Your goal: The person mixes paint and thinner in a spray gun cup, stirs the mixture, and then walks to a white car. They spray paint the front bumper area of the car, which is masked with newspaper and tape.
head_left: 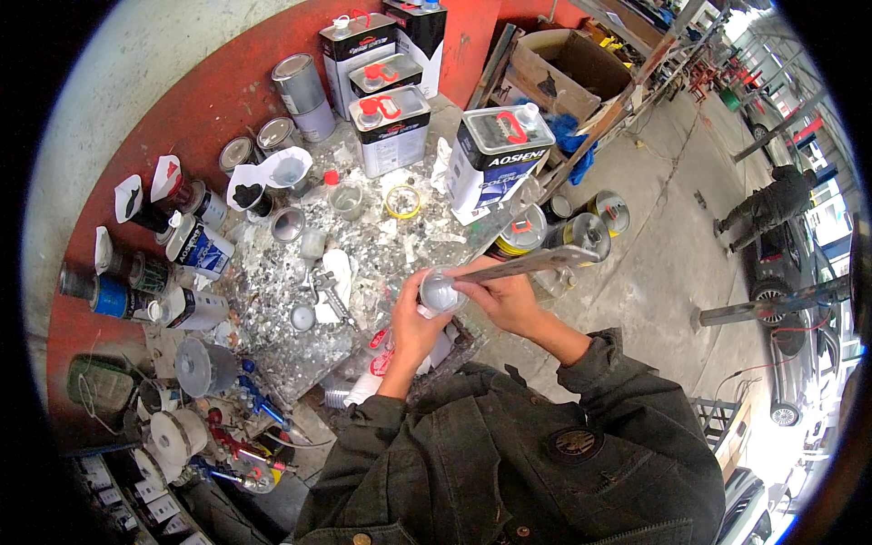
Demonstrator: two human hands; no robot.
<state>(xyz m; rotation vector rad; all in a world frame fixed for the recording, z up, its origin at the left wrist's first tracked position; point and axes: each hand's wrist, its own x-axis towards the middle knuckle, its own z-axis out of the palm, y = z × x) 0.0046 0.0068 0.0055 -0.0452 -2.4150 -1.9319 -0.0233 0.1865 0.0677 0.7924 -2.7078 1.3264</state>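
Note:
My left hand (pixel 414 329) is wrapped round a clear plastic cup (pixel 440 295) with pale, greyish contents, held above the near edge of the workbench. My right hand (pixel 510 303) grips a long, flat mixing stick (pixel 531 263), stained grey. One end of the stick is at the cup's mouth, and the other points off to the right. How deep the tip reaches is hidden by my fingers. Beyond my left hand a metal spray gun (pixel 329 295) lies on the paint-crusted bench top (pixel 263 272).
Metal solvent cans (pixel 392 136) with red handles stand at the back. A blue-and-white can (pixel 501 154) is at the bench's right corner, above open tins (pixel 581 238). More tins and spray guns (pixel 259 400) crowd the left. A person (pixel 772 204) stands by cars at far right.

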